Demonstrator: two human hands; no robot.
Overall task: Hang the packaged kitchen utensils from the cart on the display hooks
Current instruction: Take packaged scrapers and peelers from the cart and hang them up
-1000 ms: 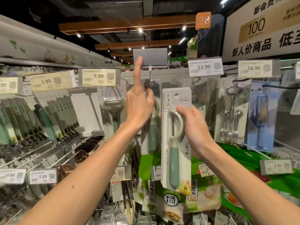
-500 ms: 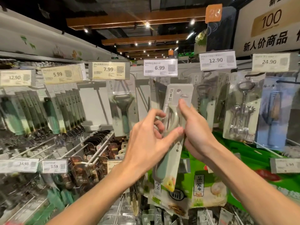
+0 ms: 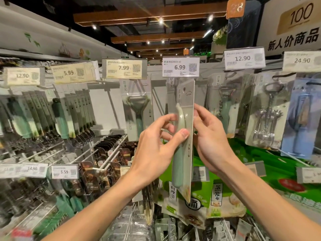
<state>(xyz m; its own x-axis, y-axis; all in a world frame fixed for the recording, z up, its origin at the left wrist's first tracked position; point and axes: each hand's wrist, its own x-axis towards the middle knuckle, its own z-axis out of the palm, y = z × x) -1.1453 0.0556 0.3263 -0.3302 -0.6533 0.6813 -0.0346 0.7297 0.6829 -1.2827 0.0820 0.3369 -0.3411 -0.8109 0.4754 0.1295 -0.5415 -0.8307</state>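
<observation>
While the packaged peeler (image 3: 181, 162) is held in front of the display, its long axis runs near vertical, with the hang hole (image 3: 184, 89) at the top end, just below the 6.99 price tag (image 3: 179, 66). The card is turned nearly edge-on to the camera. The left hand (image 3: 156, 150) pinches the blister between thumb and curled fingers. The right hand (image 3: 212, 136) grips the card's right edge at about the same height. Both hands sit at mid-length, below the hole. The display hook behind the tag is hidden. The hole probably needs to travel up and away from the fingers onto that hook. A Y-peeler pack (image 3: 137, 108) hangs to the left and a corkscrew pack (image 3: 267, 115) to the right.
</observation>
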